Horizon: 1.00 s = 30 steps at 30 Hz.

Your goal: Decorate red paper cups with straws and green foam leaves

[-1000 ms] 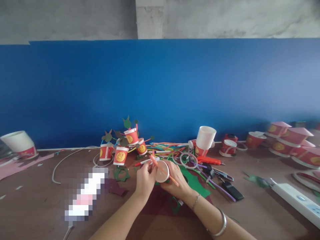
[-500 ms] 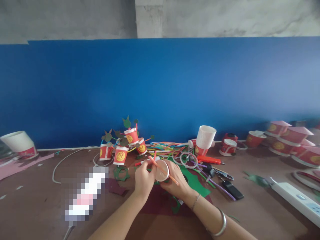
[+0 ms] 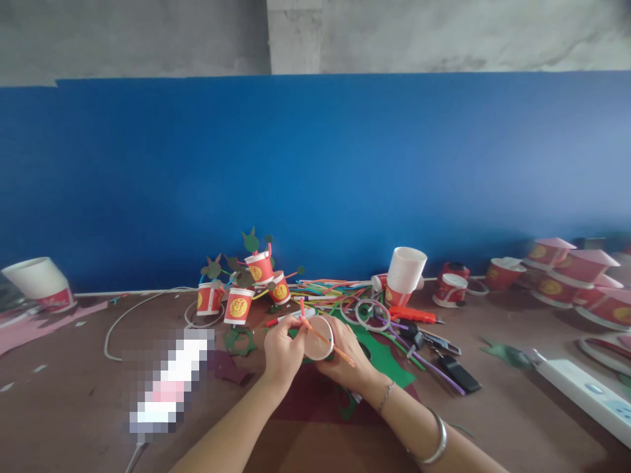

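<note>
Both my hands meet over the middle of the brown table (image 3: 73, 394). My right hand (image 3: 348, 358) is wrapped round a small paper cup (image 3: 319, 339) whose white inside faces me. An orange straw (image 3: 325, 340) runs slantwise across the cup's mouth. My left hand (image 3: 282, 351) is closed at the cup's left side, fingers pinched on the straw's upper end. Under my hands lie dark red and green paper cut-outs (image 3: 382, 355).
Behind stand a craft of red cups with green leaves (image 3: 244, 282), a heap of coloured straws (image 3: 325, 292), a stack of white cups (image 3: 404, 272), a red cutter (image 3: 411, 316), keys (image 3: 446, 358), more red cups (image 3: 576, 276) at right, a white power strip (image 3: 586, 394), a white cable (image 3: 133, 309), a blurred item (image 3: 167, 384).
Almost nothing has moved; my hands with the cup and straw sit a little lower, and the straw has tilted slightly.
</note>
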Tool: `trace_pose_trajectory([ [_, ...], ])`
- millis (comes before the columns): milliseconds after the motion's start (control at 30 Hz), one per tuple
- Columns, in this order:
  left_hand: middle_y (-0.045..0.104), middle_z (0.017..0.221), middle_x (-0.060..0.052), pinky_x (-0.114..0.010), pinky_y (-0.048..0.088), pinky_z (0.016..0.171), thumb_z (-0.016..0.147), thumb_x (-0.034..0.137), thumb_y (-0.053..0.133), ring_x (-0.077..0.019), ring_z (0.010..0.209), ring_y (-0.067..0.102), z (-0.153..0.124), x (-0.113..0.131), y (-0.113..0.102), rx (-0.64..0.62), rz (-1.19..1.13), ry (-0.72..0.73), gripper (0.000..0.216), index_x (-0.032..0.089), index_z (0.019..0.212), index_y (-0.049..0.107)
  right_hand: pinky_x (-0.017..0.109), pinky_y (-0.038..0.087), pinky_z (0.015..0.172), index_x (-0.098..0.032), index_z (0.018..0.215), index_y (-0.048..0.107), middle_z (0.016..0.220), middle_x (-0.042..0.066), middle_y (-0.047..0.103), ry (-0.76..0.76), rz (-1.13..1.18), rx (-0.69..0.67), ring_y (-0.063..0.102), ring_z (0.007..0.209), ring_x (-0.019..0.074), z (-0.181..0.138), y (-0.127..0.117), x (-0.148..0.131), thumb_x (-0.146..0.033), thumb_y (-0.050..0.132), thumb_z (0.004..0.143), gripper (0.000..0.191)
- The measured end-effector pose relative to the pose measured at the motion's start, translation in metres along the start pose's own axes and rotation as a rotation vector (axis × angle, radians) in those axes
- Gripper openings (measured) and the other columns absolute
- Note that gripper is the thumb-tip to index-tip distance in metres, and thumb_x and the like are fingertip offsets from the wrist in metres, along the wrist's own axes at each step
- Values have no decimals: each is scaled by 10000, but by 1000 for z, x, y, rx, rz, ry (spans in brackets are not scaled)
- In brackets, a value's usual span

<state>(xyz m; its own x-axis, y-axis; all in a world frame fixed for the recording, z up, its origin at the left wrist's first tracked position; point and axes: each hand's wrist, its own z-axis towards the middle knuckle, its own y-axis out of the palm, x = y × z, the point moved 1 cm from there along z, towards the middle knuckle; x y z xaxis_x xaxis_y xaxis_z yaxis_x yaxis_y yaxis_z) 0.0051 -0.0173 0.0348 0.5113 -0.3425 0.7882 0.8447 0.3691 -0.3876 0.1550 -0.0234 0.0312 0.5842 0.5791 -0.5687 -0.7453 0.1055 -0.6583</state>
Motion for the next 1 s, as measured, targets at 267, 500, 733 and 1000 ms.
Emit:
trace_pose_trajectory([
  [267, 570, 1262, -137, -355, 448, 941, 803, 471, 578, -267, 1158, 542, -7, -1, 7, -285, -611, -73, 560, 171, 1261, 463, 365, 441, 932, -237, 1240, 436, 1154, 74, 547, 6, 379, 127, 549, 1059, 241, -1, 4, 7, -254, 629, 740, 536],
  [500, 485, 1346, -130, -433, 386, 1019, 636, 341, 782, -326, 1263, 425, -10, 1, 10, -502, -656, -7, 754, 204, 1288, 430, 442, 407, 992, -225, 1297, 418, 1262, 126, 494, -234, 300, 91, 472, 1169, 295, -2, 1, 12, -362, 601, 781, 564],
  [733, 608, 1169, -114, -471, 460, 927, 674, 318, 745, -303, 1064, 591, -7, 5, 6, -401, -718, -2, 595, 199, 1187, 468, 447, 433, 936, -213, 1296, 464, 1187, 113, 590, 70, 358, 168, 542, 1113, 268, 8, -10, 38, -250, 539, 788, 515],
  [1000, 579, 1232, -110, -403, 460, 920, 695, 217, 717, -289, 1113, 554, -15, 5, 13, -606, -650, 65, 596, 200, 1239, 472, 317, 469, 748, -204, 1124, 627, 876, 43, 644, 120, 457, 127, 582, 805, 186, 20, -58, -6, -376, 542, 847, 337],
])
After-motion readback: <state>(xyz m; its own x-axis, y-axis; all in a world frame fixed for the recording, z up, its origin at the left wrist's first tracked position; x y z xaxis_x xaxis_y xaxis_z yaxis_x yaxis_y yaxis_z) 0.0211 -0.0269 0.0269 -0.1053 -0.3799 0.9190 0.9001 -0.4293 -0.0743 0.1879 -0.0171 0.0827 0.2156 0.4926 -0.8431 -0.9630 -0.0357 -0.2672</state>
